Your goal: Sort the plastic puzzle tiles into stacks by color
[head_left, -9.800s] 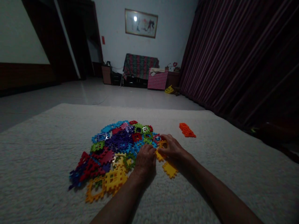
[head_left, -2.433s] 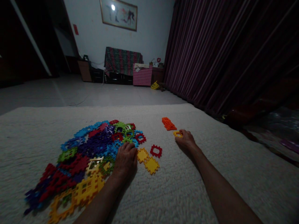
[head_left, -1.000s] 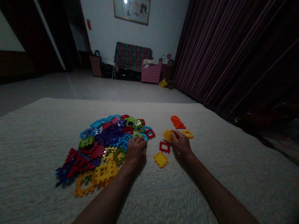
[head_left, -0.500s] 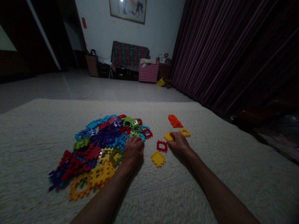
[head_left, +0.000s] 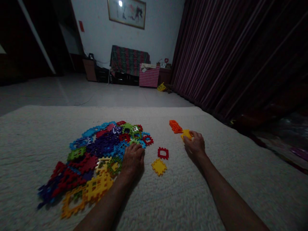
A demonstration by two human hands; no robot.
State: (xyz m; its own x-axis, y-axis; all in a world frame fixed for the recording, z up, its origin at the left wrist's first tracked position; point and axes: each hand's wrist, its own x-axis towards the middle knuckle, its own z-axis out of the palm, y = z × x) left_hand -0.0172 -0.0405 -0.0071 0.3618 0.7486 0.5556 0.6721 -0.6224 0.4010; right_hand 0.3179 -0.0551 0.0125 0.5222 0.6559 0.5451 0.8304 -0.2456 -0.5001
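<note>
My right hand (head_left: 196, 143) pinches a yellow piece (head_left: 186, 133) at the near end of a row of overlapping orange pieces (head_left: 175, 126). A yellow frame under its fingers is partly hidden. My left hand (head_left: 133, 160) rests, fingers curled, against the right side of a large pile of coloured interlocking pieces (head_left: 103, 142); whether it holds anything is hidden. Between the hands lie a red square frame (head_left: 163, 153) and, nearer me, a solid yellow piece (head_left: 159, 167).
The pieces lie on a pale quilted surface (head_left: 183, 199). Yellow frames (head_left: 73, 202) form the near edge of the pile. Beyond are a tiled floor, a checked cloth (head_left: 149, 75) over furniture, and a dark curtain on the right.
My right hand has carried the yellow piece right and away from me, from beside the red frame to the yellow frame by the orange row. My left hand stays by the pile. The view has shifted slightly.
</note>
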